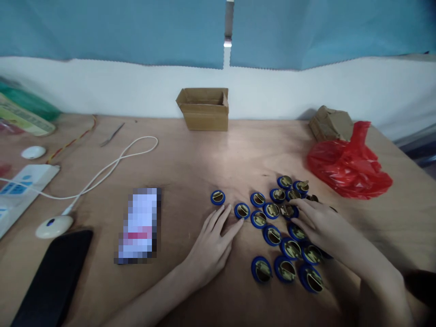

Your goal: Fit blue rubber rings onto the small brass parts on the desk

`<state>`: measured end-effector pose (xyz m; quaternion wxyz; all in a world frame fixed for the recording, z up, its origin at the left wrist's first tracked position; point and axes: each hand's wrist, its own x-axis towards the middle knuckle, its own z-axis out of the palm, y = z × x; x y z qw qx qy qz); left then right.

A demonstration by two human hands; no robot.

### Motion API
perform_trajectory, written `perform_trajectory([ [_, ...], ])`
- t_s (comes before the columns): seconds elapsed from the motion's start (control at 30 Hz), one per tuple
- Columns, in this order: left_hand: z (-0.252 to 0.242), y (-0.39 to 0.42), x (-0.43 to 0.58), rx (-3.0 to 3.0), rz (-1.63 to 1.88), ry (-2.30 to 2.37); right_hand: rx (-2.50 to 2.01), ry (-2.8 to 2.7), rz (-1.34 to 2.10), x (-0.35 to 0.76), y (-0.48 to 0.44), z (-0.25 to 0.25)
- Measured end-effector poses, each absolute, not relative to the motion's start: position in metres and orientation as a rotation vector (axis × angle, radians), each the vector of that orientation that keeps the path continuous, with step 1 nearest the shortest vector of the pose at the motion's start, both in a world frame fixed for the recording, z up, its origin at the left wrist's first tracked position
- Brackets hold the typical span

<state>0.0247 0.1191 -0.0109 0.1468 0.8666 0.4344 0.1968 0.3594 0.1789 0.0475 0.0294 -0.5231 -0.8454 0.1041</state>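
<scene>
- My left hand (209, 247) lies flat and released on the worktop (190, 168), fingertips touching one blue-rimmed round cell (242, 210) at the left edge of the spread.
- My right hand (322, 225) rests palm-down over the cluster of blue round cells (286, 236), fingers loosely spread on top of several; it grips nothing that I can see.
- The cells lie in a loose patch at front right of the worktop, metal tabs facing up, most touching their neighbours. One stray cell (217, 197) sits apart to the left.
- To do this well, I judge I should slide cells one at a time with flat fingertips, pressing lightly so the tabs don't catch or bend.
- Best to keep the tab faces up and stop cells riding over one another; metal touching metal between them looks like the thing to avoid.
- The red plastic bag (347, 165) lies just beyond the cluster, so I'd keep my right wrist low to avoid dragging it.
- The small cardboard box (203, 109) stands open at the back, well apart.
</scene>
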Motion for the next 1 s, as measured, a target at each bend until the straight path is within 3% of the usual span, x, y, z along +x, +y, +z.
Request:
perform_trajectory([
  [0.57,-0.011,0.121,0.025,2.503,0.623,1.246,-1.645,-2.633,0.218,0.345,0.189,0.056],
  [0.87,-0.002,0.130,0.018,2.276,1.161,1.421,-1.650,-2.617,0.241,0.342,0.195,0.059],
  [1.0,-0.001,0.147,0.008,2.253,1.113,1.593,-1.650,-2.619,0.214,0.337,0.193,0.060],
])
